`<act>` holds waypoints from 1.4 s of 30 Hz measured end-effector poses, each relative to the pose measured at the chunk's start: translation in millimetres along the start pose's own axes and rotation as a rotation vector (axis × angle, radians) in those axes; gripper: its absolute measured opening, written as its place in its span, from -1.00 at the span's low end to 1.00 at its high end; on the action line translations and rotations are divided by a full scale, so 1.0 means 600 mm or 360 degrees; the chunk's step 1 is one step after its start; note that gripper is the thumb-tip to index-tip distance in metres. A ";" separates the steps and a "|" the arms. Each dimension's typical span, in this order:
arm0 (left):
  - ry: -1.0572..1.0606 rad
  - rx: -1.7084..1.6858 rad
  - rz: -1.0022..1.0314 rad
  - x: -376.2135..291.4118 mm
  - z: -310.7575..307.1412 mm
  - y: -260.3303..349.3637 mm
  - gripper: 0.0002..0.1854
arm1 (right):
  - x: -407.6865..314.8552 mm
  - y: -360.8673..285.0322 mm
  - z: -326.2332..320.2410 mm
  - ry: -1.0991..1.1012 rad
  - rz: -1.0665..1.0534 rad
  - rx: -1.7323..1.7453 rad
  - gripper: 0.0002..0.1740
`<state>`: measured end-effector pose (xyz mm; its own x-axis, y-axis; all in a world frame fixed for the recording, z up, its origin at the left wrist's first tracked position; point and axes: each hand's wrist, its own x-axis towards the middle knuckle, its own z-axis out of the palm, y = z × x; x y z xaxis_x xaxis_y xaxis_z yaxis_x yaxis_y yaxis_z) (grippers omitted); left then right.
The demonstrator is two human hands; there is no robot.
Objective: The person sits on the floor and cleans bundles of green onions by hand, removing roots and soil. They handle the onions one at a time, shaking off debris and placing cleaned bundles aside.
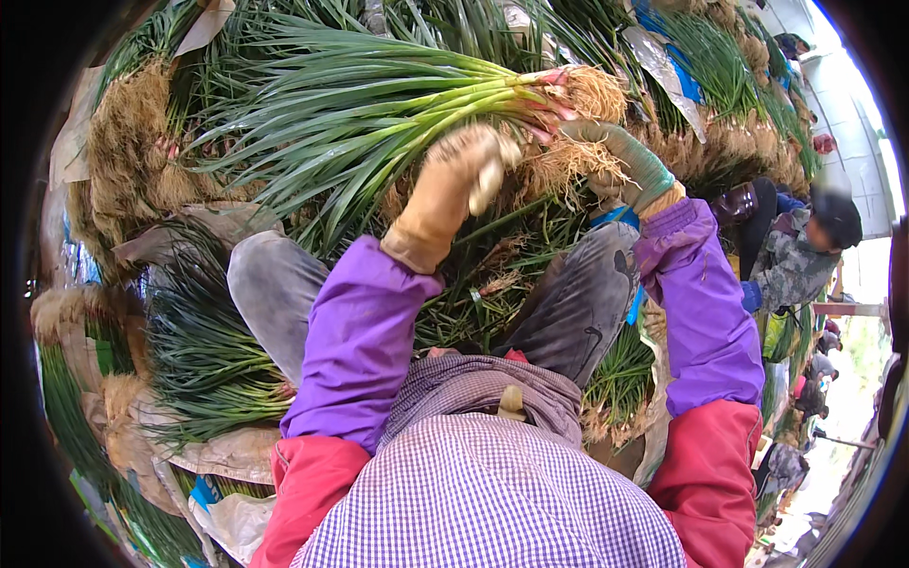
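A large bunch of green onions or similar leafy alliums (440,92) lies across the top middle, its pinkish bases and tan roots pointing right and its long leaves fanning left. My right hand (618,153), in a green and tan glove, is at the root end and seems to hold the bunch there; its fingers are partly hidden by roots. My left hand (472,163), in a tan glove, is blurred just below the stems, fingers curled; whether it touches them cannot be told. Loose leaves and root scraps (490,284) lie between my knees.
More rooted bunches stand at the upper left (128,142) and upper right (738,135). Another bunch (213,355) lies beside my left knee, and a smaller one (621,376) by my right thigh. A person in a camouflage jacket (795,255) sits at the right, with several others beyond.
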<state>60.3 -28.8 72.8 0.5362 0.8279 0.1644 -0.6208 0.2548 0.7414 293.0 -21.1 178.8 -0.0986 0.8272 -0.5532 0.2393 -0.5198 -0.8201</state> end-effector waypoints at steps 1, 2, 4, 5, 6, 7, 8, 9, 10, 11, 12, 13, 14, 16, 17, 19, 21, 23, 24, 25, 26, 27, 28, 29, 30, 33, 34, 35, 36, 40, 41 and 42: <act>-0.0196 -0.0009 -0.0121 -0.019 0.011 0.004 -0.79 | 0.001 -0.001 -0.005 -0.0050 0.0010 0.0013 -0.58; -0.0287 0.0415 -0.0441 -0.031 0.033 0.005 -0.74 | 0.002 0.000 -0.018 -0.0100 0.0018 0.0024 -0.59; -0.0098 0.1193 -0.0238 -0.042 0.013 -0.046 -0.49 | 0.012 -0.008 -0.026 -0.0232 0.0029 0.0032 -0.61; 0.0034 0.1580 -0.0132 -0.046 -0.011 -0.080 -0.30 | -0.009 -0.019 0.001 -0.0118 -0.0158 0.0045 -0.65; 0.0153 0.1974 -0.0017 -0.040 -0.022 -0.093 -0.11 | -0.013 -0.028 0.010 -0.0056 -0.0178 -0.0059 -0.66; 0.0147 0.0797 -0.0143 -0.036 -0.009 -0.091 -0.22 | -0.013 -0.032 0.017 -0.0047 -0.0203 -0.0143 -0.66; 0.0109 0.0203 -0.0142 -0.031 -0.002 -0.083 -0.27 | -0.019 -0.032 0.021 -0.0034 -0.0276 -0.0250 -0.66; 0.0084 -0.0365 -0.0112 -0.026 -0.002 -0.069 -0.31 | -0.025 -0.033 0.024 -0.0011 -0.0368 -0.0384 -0.67; 0.0001 -0.0673 -0.0070 -0.019 -0.007 -0.067 -0.33 | -0.035 -0.033 0.038 0.0007 -0.0491 -0.0538 -0.67; -0.0046 -0.0951 0.0006 -0.008 -0.014 -0.070 -0.35 | -0.045 -0.030 0.050 0.0021 -0.0626 -0.0687 -0.67; -0.0018 -0.1017 0.0211 0.006 0.002 -0.049 -0.32 | -0.060 -0.033 0.069 0.0048 -0.0774 -0.0864 -0.67; -0.0050 -0.1291 0.0258 0.021 0.045 -0.015 -0.37 | -0.100 -0.037 0.081 0.0187 -0.0898 -0.1085 -0.67; -0.0073 -0.1474 0.0371 0.022 0.066 0.012 -0.38 | -0.126 -0.036 0.106 0.0293 -0.1054 -0.1326 -0.67; -0.0155 -0.1627 0.0719 0.011 0.076 0.039 -0.39 | -0.150 -0.021 0.150 0.0310 -0.1391 -0.1632 -0.67; -0.0248 -0.1615 0.0815 0.000 0.086 0.058 -0.37 | -0.170 -0.016 0.168 0.0354 -0.1510 -0.1723 -0.66; -0.0403 -0.1699 0.0785 -0.018 0.107 0.093 -0.45 | -0.206 -0.012 0.190 0.0412 -0.1543 -0.1486 -0.68; -0.0309 -0.1625 0.0932 -0.068 0.138 0.151 -0.55 | -0.225 -0.030 0.222 0.0355 -0.2091 -0.1944 -0.64; -0.0325 -0.1647 0.0864 -0.106 0.150 0.189 -0.61 | -0.238 -0.031 0.266 0.0093 -0.2180 -0.1971 -0.57; -0.0314 -0.1552 0.0895 -0.129 0.151 0.204 -0.63 | -0.239 -0.032 0.287 -0.0012 -0.2177 -0.1965 -0.53; -0.0302 -0.1456 0.0915 -0.152 0.154 0.220 -0.64 | -0.241 -0.034 0.309 -0.0109 -0.2151 -0.1965 -0.48; -0.0169 -0.1198 0.0961 -0.179 0.153 0.241 -0.65 | -0.238 -0.037 0.332 -0.0198 -0.2108 -0.1962 -0.44; -0.0050 -0.1020 0.1044 -0.211 0.145 0.255 -0.68 | -0.233 -0.038 0.355 -0.0291 -0.2075 -0.1949 -0.40; 0.0064 -0.0844 0.1095 -0.235 0.130 0.264 -0.70 | -0.221 -0.038 0.372 -0.0346 -0.2022 -0.1932 -0.35; 0.0173 -0.0672 0.1137 -0.257 0.111 0.273 -0.72 | -0.206 -0.039 0.386 -0.0374 -0.1952 -0.1912 -0.31; 0.0375 -0.0479 0.1197 -0.277 0.082 0.283 -0.69 | -0.194 -0.048 0.394 -0.0367 -0.1867 -0.1898 -0.26; 0.0917 0.0078 0.1156 -0.429 0.003 0.277 -0.59 | -0.131 -0.081 0.368 -0.0242 -0.1571 -0.1780 -0.12; 0.1075 0.0197 0.1150 -0.489 -0.017 0.266 -0.55 | -0.097 -0.092 0.342 -0.0205 -0.1536 -0.1723 -0.14; 0.1233 0.0221 0.1148 -0.537 -0.046 0.244 -0.49 | -0.070 -0.105 0.315 -0.0150 -0.1444 -0.1570 -0.18; 0.1363 0.0205 0.1121 -0.569 -0.086 0.221 -0.44 | -0.041 -0.113 0.265 -0.0163 -0.1394 -0.1488 -0.22; 0.2059 -0.0088 0.0748 -0.728 -0.242 0.013 -0.26 | 0.028 -0.118 0.104 -0.0208 -0.0991 -0.1454 -0.35; 0.2343 -0.0166 0.0501 -0.744 -0.253 -0.034 -0.29 | 0.034 -0.102 0.084 -0.0142 -0.0885 -0.1461 -0.35; 0.2589 -0.0302 0.0248 -0.759 -0.263 -0.081 -0.33 | 0.032 -0.093 0.072 -0.0074 -0.0783 -0.1483 -0.35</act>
<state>-243.8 -339.7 -140.8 -0.5854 0.4417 -0.6798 -0.7304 0.0765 0.6787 236.3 14.6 207.8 -0.4188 0.8832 -0.2111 0.8086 0.2568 -0.5294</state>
